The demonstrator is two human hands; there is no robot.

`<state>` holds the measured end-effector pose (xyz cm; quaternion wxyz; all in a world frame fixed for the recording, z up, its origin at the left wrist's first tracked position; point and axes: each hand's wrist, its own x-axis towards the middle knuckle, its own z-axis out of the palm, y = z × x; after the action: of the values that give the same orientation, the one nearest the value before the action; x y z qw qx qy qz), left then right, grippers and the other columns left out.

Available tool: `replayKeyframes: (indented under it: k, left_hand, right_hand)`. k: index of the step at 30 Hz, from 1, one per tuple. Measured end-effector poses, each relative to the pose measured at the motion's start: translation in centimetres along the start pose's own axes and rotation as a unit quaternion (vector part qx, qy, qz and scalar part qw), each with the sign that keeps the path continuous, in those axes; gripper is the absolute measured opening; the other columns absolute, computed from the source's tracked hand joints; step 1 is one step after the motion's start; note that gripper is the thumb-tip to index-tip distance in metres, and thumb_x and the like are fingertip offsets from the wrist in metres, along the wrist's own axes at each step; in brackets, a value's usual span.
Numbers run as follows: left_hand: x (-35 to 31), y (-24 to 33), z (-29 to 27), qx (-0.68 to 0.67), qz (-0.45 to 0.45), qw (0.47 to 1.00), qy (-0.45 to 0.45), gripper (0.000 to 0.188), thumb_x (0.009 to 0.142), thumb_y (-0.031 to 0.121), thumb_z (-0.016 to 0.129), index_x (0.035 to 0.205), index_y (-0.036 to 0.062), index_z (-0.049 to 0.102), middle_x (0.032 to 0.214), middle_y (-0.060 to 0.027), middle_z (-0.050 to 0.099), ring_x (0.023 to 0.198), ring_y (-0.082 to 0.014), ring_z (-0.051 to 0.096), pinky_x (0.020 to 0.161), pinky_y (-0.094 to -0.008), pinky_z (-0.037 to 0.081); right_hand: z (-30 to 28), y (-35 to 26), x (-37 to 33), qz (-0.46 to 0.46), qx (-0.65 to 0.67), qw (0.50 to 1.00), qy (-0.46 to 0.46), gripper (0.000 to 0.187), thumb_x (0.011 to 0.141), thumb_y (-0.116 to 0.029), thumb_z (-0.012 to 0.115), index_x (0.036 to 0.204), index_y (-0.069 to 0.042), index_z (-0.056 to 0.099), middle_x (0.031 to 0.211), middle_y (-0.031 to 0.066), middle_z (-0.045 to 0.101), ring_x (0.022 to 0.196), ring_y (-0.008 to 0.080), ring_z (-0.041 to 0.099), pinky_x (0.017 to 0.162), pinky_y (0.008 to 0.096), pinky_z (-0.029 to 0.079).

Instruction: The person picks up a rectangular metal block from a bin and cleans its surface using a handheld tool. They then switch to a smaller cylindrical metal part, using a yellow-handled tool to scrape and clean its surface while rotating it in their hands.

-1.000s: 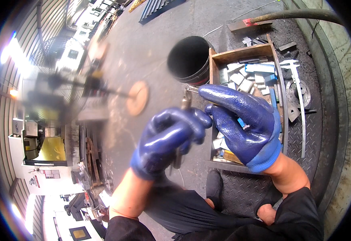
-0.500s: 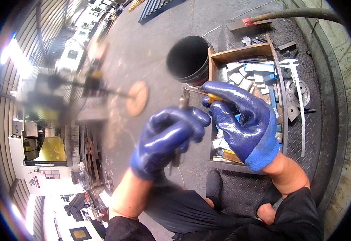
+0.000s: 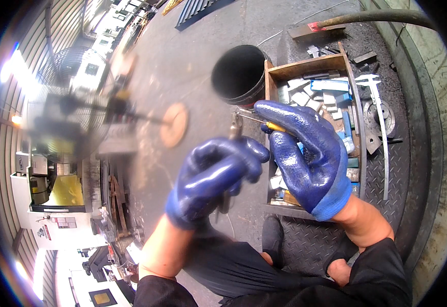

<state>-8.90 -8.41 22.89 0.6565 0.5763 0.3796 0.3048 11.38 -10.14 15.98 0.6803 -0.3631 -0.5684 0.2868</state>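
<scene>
My left hand point(image 3: 213, 171), in a blue coated glove, is closed around a slim metal tool bar point(image 3: 236, 128). Its shaped head rises above the fingers and its dark lower end sticks out below them. My right hand point(image 3: 308, 153), gloved alike, pinches a screwdriver point(image 3: 275, 126) by its yellow handle. The thin shaft points left toward the head of the bar; whether the tip touches it I cannot tell. The palm hides the rest of the handle.
Under my right hand stands a wooden tray point(image 3: 310, 66) of small boxes and inserts. A black bucket point(image 3: 240, 74) adjoins it on the left. Right of the tray lie a caliper point(image 3: 382, 123) and a round metal disc point(image 3: 385, 127). A fan point(image 3: 70, 102) stands at left.
My right hand has shifted slightly and turned, so more of the screwdriver's shaft and yellow handle shows. My left hand and the tool bar stay nearly still.
</scene>
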Motion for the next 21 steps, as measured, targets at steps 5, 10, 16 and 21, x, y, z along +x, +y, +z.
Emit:
replayKeyframes:
  k: [5,10,16,21]
  left_hand:
    - [-0.2,0.3,0.5,0.041,-0.025,0.998,0.040,0.034,0.094,0.032,0.066,0.093,-0.0018,0.069,0.106,-0.0203,0.069,0.065,-0.0136,0.055,0.068,-0.0283,0.047]
    - [-0.1,0.3,0.4,0.053,-0.031,0.997,0.036,0.035,0.094,0.033,0.066,0.094,-0.0014,0.069,0.107,-0.0205,0.069,0.065,-0.0132,0.056,0.067,-0.0277,0.047]
    - [-0.1,-0.4,0.5,0.038,-0.007,0.998,0.051,0.036,0.095,0.035,0.065,0.096,-0.0011,0.069,0.109,-0.0204,0.068,0.067,-0.0135,0.056,0.069,-0.0282,0.047]
    - [0.0,0.2,0.4,0.051,-0.027,0.998,0.031,0.036,0.096,0.036,0.064,0.096,-0.0006,0.068,0.111,-0.0204,0.068,0.068,-0.0153,0.057,0.069,-0.0296,0.047]
  right_hand:
    - [-0.1,0.2,0.1,-0.027,-0.030,0.999,-0.003,0.033,0.091,0.002,0.065,0.124,0.000,0.071,0.108,0.0213,0.072,0.095,0.0337,0.072,0.085,0.0400,0.056]
    - [0.1,0.2,-0.1,0.031,0.005,1.000,0.000,0.032,0.092,0.002,0.064,0.123,-0.001,0.072,0.108,0.0193,0.073,0.094,0.0287,0.073,0.083,0.0371,0.057]
    - [0.7,1.0,-0.5,0.105,0.101,0.989,0.013,0.029,0.095,0.000,0.063,0.122,-0.001,0.072,0.111,0.0169,0.074,0.096,0.0222,0.073,0.083,0.0332,0.058]
    - [0.9,1.1,-0.6,0.168,0.174,0.970,0.002,0.029,0.098,0.000,0.060,0.125,0.000,0.071,0.115,0.0148,0.074,0.101,0.0177,0.071,0.086,0.0320,0.057]
